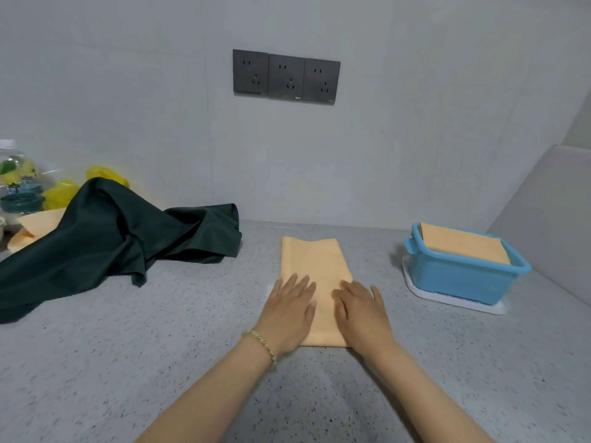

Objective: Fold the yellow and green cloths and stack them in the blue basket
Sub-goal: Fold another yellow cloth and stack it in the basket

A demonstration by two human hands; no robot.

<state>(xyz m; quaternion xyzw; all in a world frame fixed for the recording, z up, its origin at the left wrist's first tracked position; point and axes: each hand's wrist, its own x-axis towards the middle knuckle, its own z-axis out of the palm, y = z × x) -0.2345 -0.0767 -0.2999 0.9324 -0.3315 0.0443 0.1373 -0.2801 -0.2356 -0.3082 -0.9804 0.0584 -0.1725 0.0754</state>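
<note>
A yellow cloth (315,263), folded into a long strip, lies on the speckled counter in front of me. My left hand (289,310) and my right hand (361,311) press flat on its near half, fingers straight, side by side. A dark green cloth (105,238) lies crumpled and unfolded at the left. At the right stands the blue basket (454,279) with a folded yellow cloth (463,246) on top of it.
The basket sits on a white tray (447,298). At the far left stand a clear bottle (17,174), yellow bags (60,193) and another yellow cloth (38,223) partly under the green one. Three dark wall sockets (286,76) are above. The side wall rises at the right.
</note>
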